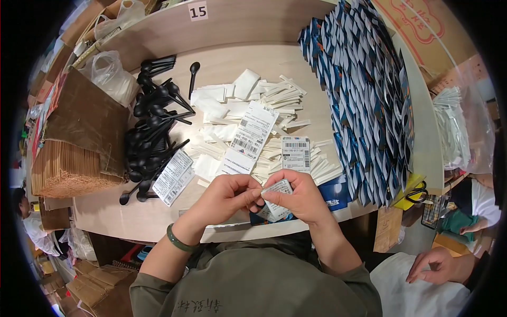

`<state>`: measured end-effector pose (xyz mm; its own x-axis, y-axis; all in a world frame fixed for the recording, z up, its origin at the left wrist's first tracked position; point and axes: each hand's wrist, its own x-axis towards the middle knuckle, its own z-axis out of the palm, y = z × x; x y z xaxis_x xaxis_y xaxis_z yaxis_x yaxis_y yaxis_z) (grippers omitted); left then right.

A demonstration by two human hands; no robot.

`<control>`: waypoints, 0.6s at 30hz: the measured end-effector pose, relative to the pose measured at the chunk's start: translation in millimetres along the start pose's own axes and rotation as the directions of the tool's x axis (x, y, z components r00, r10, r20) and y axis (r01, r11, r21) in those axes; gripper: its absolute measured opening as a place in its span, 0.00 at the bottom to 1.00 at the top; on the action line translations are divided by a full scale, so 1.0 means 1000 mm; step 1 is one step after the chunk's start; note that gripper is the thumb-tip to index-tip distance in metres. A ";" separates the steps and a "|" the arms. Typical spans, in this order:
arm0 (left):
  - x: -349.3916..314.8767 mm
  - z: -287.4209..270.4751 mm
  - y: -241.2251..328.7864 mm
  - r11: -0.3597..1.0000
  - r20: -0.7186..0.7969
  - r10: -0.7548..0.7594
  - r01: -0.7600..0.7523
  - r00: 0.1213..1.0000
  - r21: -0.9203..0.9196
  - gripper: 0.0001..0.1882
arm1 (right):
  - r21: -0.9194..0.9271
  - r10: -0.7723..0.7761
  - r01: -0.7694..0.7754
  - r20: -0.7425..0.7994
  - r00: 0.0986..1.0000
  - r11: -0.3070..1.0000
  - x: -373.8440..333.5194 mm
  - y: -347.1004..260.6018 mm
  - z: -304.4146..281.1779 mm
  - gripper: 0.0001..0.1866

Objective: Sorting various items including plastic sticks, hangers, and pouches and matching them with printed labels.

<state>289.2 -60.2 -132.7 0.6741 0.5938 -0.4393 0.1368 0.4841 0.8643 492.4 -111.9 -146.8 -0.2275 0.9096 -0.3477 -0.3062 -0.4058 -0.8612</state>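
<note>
My right hand (300, 198) grips a small folded wad of white printed labels (277, 211) at the table's near edge. The fingers of my left hand (231, 194) are pinched together at the labels' left edge; whether they grip a label's corner I cannot make out. Beneath the labels, a dark blue packet (288, 217) shows in part. Just beyond my hands lie a label sheet with barcodes (296, 153) and a long label strip (248, 138), both on a heap of white paper-wrapped slips (211, 108).
Black plastic spoons (153, 127) are piled at the left, beside a printed sheet (173, 177) and an upright cardboard box (79, 164). Rows of blue packets (364, 105) fill the right side. Black scissors (417, 193) lie at the right edge. Another person's hand (435, 266) rests at lower right.
</note>
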 end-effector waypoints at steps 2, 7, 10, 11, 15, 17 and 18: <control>0.001 0.001 -0.002 1.000 0.000 0.000 0.000 1.000 -0.022 0.08 | 0.000 0.000 0.000 -0.014 1.000 1.000 -0.001 0.000 0.002 0.10; 0.004 0.005 -0.003 0.995 -0.004 -0.006 0.006 1.000 0.099 0.10 | -0.133 -0.067 0.062 -0.032 0.997 0.989 0.001 0.006 -0.005 0.08; 0.011 0.001 -0.006 0.993 0.029 0.054 -0.057 0.998 0.102 0.10 | -0.237 -0.075 0.062 -0.047 0.996 0.970 0.004 0.009 -0.010 0.06; 0.018 -0.003 -0.006 0.993 0.033 0.054 -0.057 0.998 0.103 0.10 | -0.246 -0.096 0.076 -0.070 0.993 0.966 0.005 0.013 -0.013 0.06; 0.079 -0.047 -0.003 0.640 -0.415 0.490 0.006 0.767 0.768 0.19 | -0.115 -0.044 0.022 -0.186 0.982 0.993 0.011 0.014 -0.014 0.05; 0.120 -0.073 -0.012 0.530 -0.388 0.647 -0.021 0.657 0.848 0.23 | -0.086 -0.067 0.051 -0.194 0.979 0.995 0.016 0.018 -0.012 0.05; 0.131 -0.075 -0.006 0.526 -0.385 0.651 -0.025 0.654 0.850 0.23 | -0.051 -0.084 0.075 -0.217 0.973 0.996 0.019 0.020 -0.012 0.06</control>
<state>322.4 62.7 -213.6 0.2508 0.9509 0.1815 0.6722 -0.3060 0.6742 492.7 -101.4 -175.0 0.0046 0.9381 -0.3463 -0.2749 -0.3318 -0.9024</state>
